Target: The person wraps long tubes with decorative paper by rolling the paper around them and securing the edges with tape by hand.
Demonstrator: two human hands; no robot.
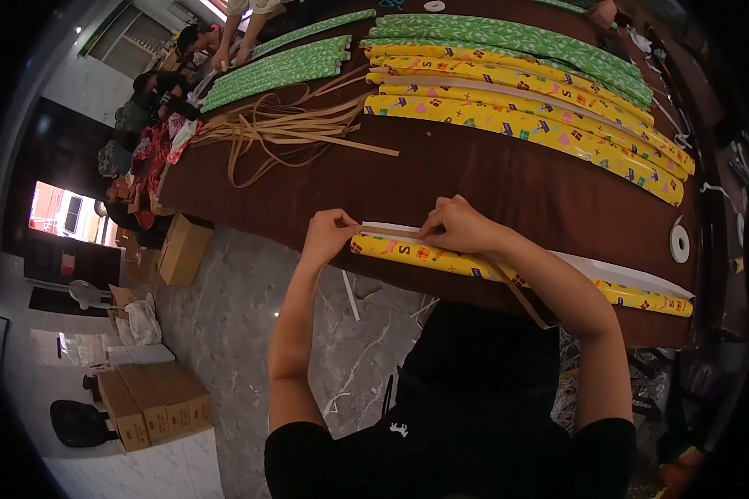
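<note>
A yellow patterned paper piece (pixel 458 261) lies along the near edge of the brown table, its white underside (pixel 616 273) showing at the back. On its left end my left hand (pixel 331 233) pinches the end of a tan strip (pixel 391 234). My right hand (pixel 456 224) is closed on the same strip a little further right, fingers curled. From under my right hand the strip's loose part runs down over the yellow paper and hangs past the table edge.
Beyond lie yellow sheets (pixel 516 121), green rolls (pixel 283 71) and a pile of tan strips (pixel 283 129). A white tape roll (pixel 679 244) sits at the right. Other people's hands (pixel 221 60) are at the far edge. Cardboard boxes (pixel 185 249) stand left.
</note>
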